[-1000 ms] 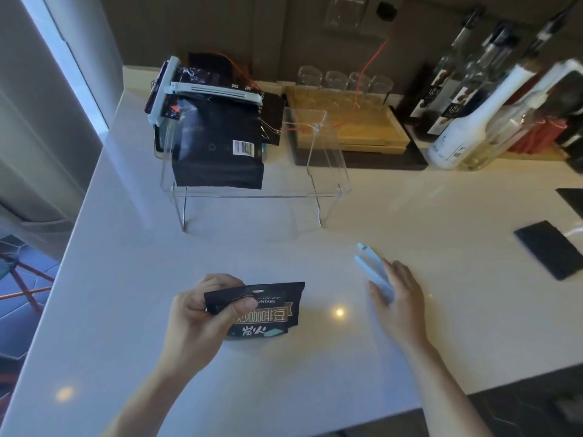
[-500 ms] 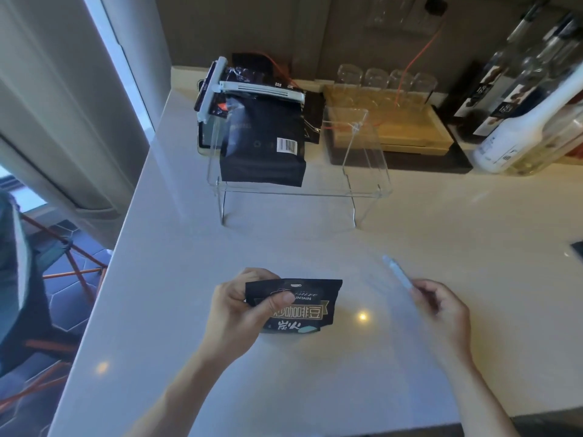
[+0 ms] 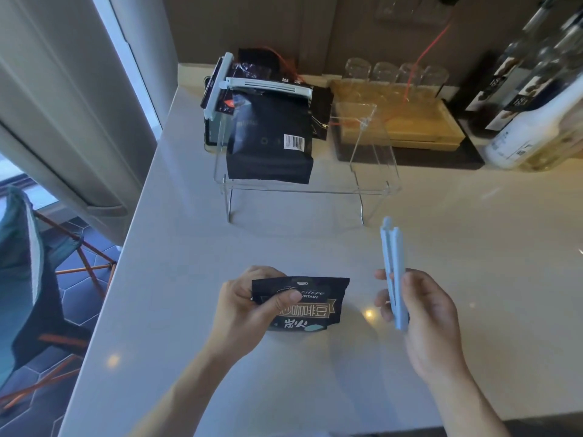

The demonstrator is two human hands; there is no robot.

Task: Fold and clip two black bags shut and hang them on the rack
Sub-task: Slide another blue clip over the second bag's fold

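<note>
My left hand (image 3: 249, 307) grips a small black bag (image 3: 310, 305) with gold lettering by its left side, top folded over, just above the counter. My right hand (image 3: 422, 313) holds a long pale blue clip (image 3: 392, 266) upright, to the right of that bag and apart from it. Farther back stands a clear acrylic rack (image 3: 372, 190). A larger black bag (image 3: 268, 143) with a barcode hangs from the rack's left part, held by a white clip (image 3: 268, 87). Another clipped dark bag (image 3: 220, 89) sits at the rack's far left.
The pale counter (image 3: 315, 247) ends at a left edge with a drop to the floor and a chair (image 3: 28, 279). Behind the rack lie a wooden tray (image 3: 419, 127) and several glasses (image 3: 394, 74). Bottles (image 3: 536, 115) stand at the back right.
My right hand picked the blue clip up off the counter and turned it upright, nearer the bag. My left hand kept hold of the small bag. The view shifted rightward.
</note>
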